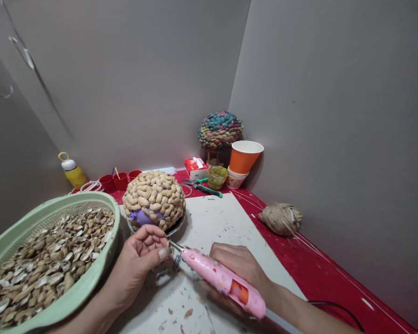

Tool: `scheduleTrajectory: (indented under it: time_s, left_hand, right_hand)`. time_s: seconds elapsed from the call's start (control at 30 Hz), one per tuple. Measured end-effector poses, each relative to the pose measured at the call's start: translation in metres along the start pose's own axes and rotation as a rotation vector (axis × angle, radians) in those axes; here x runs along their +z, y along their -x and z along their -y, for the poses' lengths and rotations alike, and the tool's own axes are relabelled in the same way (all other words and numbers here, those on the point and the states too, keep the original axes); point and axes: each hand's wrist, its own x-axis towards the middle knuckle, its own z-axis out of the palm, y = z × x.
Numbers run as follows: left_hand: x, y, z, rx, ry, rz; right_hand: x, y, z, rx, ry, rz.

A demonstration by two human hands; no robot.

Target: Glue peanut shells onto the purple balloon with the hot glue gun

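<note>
A pink hot glue gun (pixel 218 276) is gripped in my right hand (pixel 242 264), its metal nozzle pointing left. My left hand (pixel 141 253) pinches a small peanut shell (pixel 169 250) between thumb and fingers, right at the nozzle tip; the fingers partly hide it. Just behind my left hand sits a purple balloon (pixel 146 216) mostly covered with peanut shells (pixel 156 192). It rests on a shallow dish (pixel 179 226), of which only the rim shows. To the left, a green plastic basket (pixel 113 218) holds many loose shell halves (pixel 55 264).
Shell crumbs litter the pale board (pixel 209 218) on the red cloth (pixel 289 260). Behind stand red cups (pixel 120 181), a yellow bottle (pixel 75 174), green-handled pliers (pixel 209 190), paper cups (pixel 244 160) and a colourful shell-covered dome (pixel 221 130). A twine ball (pixel 281 218) and black cord (pixel 334 306) lie right.
</note>
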Motion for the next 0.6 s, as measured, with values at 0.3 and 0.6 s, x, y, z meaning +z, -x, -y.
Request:
scheduleTrajectory:
  time_s: [0.3,0.6]
  left_hand:
    - [-0.0016,0.0004,-0.0010,0.016,0.006,-0.009]
    - [-0.0009,0.0017,-0.0019,0.025,-0.002,-0.024]
  right_hand:
    - [-0.0009,-0.0003,0.0008,-0.001,0.021,-0.013]
    - [-0.0001,0.0016,0.0001,0.007,0.004,0.007]
